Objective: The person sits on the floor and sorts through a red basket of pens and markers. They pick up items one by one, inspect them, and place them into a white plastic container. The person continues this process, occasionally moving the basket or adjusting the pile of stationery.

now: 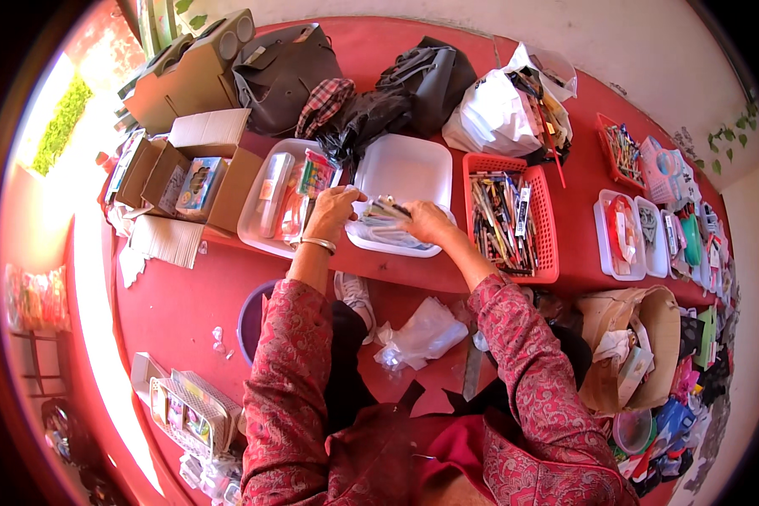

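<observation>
Colourful box (pixel 197 184) in open carton (pixel 196 165) (left)

head cam | looks steeply down, close | red table (pixel 379 51) ahead

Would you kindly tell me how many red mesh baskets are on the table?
2: a large red basket of pens just right of the right hand, and a smaller red basket farther right. Others may be hidden.

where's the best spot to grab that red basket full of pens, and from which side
Probably by the two short rims of the red basket, near edge and far edge, one hand on each. It is long front to back, loaded with pens, so a one-sided lift would likely tip it. Its left side is crowded by the white tray and the right hand, so come from above.
</observation>
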